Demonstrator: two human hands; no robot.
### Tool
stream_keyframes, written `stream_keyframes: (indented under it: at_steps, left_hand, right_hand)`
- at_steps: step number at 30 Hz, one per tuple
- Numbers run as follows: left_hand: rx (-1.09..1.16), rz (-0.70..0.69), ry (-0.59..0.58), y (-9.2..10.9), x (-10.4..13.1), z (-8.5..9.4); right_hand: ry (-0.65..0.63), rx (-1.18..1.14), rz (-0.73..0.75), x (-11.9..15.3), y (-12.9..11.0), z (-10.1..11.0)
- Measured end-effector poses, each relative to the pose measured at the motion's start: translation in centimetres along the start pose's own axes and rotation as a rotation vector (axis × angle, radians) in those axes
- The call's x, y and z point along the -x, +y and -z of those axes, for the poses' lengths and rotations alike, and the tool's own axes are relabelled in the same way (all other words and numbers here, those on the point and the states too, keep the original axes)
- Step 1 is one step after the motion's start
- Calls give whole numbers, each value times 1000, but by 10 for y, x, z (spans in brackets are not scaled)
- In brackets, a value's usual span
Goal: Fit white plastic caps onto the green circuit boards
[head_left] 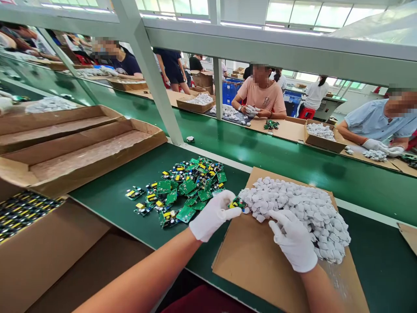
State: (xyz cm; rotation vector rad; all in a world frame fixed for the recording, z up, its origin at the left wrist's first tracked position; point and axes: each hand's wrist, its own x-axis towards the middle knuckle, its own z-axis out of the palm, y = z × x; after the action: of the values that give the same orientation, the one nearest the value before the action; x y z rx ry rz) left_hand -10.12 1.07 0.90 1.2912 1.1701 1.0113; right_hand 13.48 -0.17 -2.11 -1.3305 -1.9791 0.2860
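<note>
Your L hand (215, 214) pinches a PCB (238, 203), prob. for fingertip control; R hand (293, 241), can't tell if gripping, by white pcs (293, 200) prob. piled for reach.

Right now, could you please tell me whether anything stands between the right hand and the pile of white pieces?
Nothing visible does: the right hand is at the near edge of the pile of white pieces, though contact is unclear. The left hand, holding a circuit board, is off to the left.
</note>
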Motion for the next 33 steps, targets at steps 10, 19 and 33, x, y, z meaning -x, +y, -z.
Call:
stream_keyframes:
  at_steps: [10,19,33]
  left_hand:
    - [567,548,-951,-29,-13,-87]
    - [647,572,-975,-42,-16,-82]
    - [496,465,-1129,-46,-17,-82]
  right_hand:
    - [-466,-96,-254,4,21,57]
    - [-303,157,-207,5,17,41]
    - [-198,469,52,-12,1,-13]
